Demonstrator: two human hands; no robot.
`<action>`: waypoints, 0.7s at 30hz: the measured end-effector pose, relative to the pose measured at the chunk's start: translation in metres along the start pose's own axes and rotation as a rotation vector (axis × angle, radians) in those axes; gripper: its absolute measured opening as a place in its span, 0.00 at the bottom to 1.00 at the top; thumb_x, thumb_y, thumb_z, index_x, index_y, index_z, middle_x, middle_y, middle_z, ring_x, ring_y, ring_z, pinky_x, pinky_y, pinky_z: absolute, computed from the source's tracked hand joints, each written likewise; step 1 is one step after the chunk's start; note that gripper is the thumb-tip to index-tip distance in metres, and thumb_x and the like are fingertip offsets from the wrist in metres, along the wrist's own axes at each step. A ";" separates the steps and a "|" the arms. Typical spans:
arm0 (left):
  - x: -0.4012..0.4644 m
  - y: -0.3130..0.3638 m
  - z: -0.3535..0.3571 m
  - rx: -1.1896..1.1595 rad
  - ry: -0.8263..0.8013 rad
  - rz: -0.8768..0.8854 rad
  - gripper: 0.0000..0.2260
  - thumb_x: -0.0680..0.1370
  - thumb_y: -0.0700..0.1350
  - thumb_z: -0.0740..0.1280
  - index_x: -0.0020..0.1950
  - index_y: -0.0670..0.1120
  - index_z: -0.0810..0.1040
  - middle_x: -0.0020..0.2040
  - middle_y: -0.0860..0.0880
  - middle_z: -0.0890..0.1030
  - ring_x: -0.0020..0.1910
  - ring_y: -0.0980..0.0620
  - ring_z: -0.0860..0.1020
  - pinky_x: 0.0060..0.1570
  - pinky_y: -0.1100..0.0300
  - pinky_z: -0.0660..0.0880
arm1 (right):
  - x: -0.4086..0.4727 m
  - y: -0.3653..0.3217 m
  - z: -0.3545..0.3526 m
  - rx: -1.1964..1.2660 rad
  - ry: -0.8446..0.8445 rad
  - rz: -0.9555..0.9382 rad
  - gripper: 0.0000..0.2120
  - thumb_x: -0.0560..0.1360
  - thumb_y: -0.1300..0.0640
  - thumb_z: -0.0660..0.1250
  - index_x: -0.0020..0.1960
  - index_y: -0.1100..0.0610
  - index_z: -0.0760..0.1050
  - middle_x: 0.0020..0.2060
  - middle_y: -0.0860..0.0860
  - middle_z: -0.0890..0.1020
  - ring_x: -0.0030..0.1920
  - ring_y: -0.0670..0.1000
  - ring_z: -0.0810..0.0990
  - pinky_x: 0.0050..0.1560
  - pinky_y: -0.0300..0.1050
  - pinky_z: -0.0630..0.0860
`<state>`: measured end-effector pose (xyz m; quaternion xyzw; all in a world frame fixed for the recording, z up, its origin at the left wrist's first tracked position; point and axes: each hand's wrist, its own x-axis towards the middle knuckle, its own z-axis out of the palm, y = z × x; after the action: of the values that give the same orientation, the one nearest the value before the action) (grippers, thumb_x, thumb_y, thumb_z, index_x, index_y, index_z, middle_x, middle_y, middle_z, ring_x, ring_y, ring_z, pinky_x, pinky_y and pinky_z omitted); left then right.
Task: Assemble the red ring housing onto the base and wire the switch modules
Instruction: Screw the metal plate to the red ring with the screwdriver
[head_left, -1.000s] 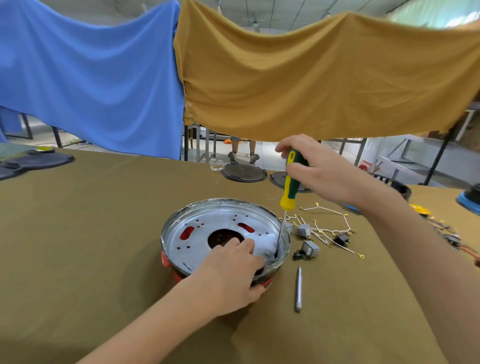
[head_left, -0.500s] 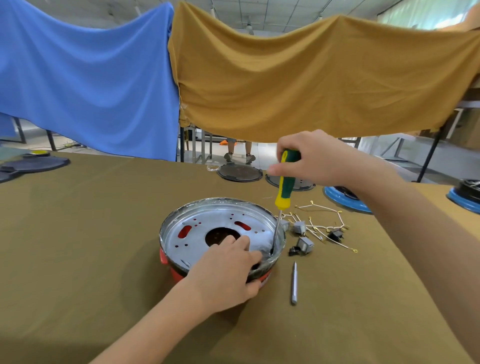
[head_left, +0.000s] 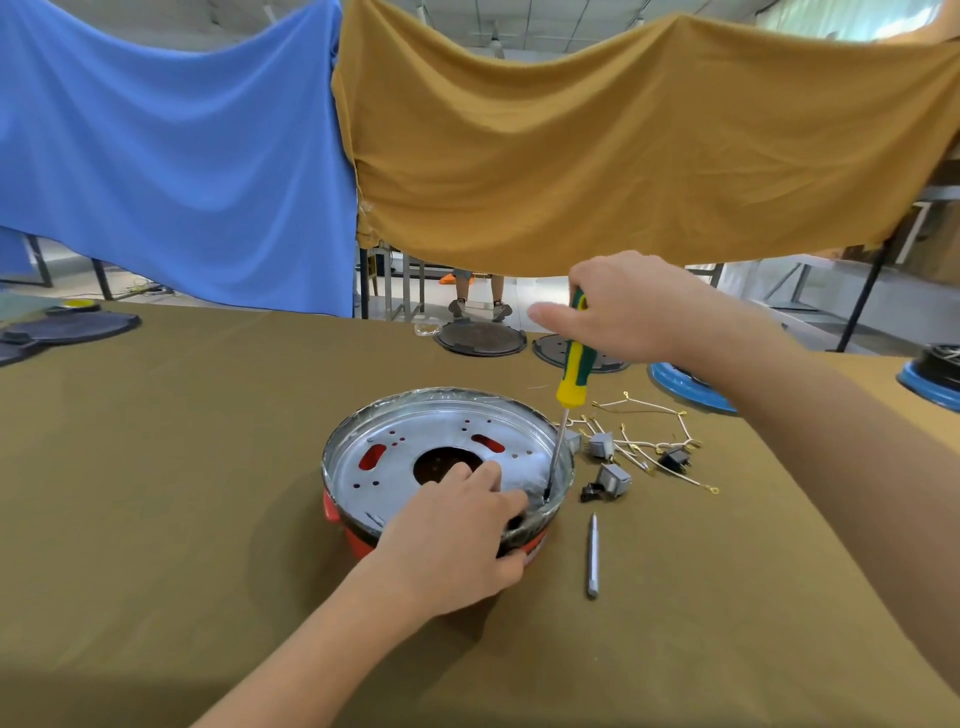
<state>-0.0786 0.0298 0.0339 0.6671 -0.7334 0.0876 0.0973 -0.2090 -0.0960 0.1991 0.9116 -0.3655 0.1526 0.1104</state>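
Two hands are working over a round assembly near the middle of the table (head_left: 156, 493). The left hand (head_left: 457, 545) is gripping the near right edge of the base (head_left: 415, 467), its fingers lying over the rim onto the silver plate and its thumb pressing the outside. The base is sitting like a shallow pan, silver inside with a dark central hole and small slots showing red; the red ring (head_left: 332, 512) is peeking out beneath it, touching the table. The right hand (head_left: 628, 312) is clamping the green-and-yellow handle of a screwdriver (head_left: 571, 374), forefinger sticking out to the left. The shaft is standing nearly upright, its tip resting inside the base by the right wall, just beside the left fingers.

Several switches (head_left: 613, 478) are lying just right of the base, tangled with pale wires (head_left: 644, 441) ending in gold lugs. A grey bit (head_left: 592, 556) is lying near the front of them. Dark discs (head_left: 480, 339) are sitting at the far edge, blue-rimmed ones (head_left: 685, 387) at right. Blue cloth (head_left: 171, 150) and ochre cloth (head_left: 623, 156) are hanging behind.
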 end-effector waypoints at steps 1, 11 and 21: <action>0.000 0.000 0.000 -0.004 0.002 -0.001 0.18 0.79 0.58 0.60 0.67 0.54 0.71 0.49 0.52 0.66 0.46 0.53 0.65 0.41 0.60 0.67 | 0.000 0.001 -0.003 0.100 -0.078 -0.033 0.18 0.79 0.41 0.58 0.48 0.55 0.74 0.43 0.50 0.75 0.40 0.52 0.76 0.37 0.47 0.71; -0.001 0.000 -0.001 -0.011 0.007 -0.004 0.17 0.79 0.58 0.59 0.65 0.54 0.72 0.49 0.52 0.67 0.46 0.52 0.67 0.41 0.58 0.73 | 0.005 -0.005 -0.008 -0.055 -0.063 -0.039 0.23 0.78 0.36 0.59 0.43 0.56 0.75 0.36 0.52 0.77 0.35 0.54 0.76 0.33 0.46 0.70; -0.001 0.000 0.002 -0.011 0.036 0.000 0.17 0.78 0.59 0.60 0.64 0.54 0.72 0.49 0.52 0.67 0.45 0.53 0.67 0.38 0.61 0.70 | 0.003 -0.002 -0.016 -0.010 -0.095 -0.069 0.21 0.73 0.34 0.67 0.41 0.52 0.73 0.36 0.49 0.77 0.35 0.49 0.75 0.33 0.44 0.68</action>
<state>-0.0782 0.0297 0.0314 0.6649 -0.7320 0.0958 0.1140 -0.2092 -0.0916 0.2149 0.9293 -0.3394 0.1034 0.1024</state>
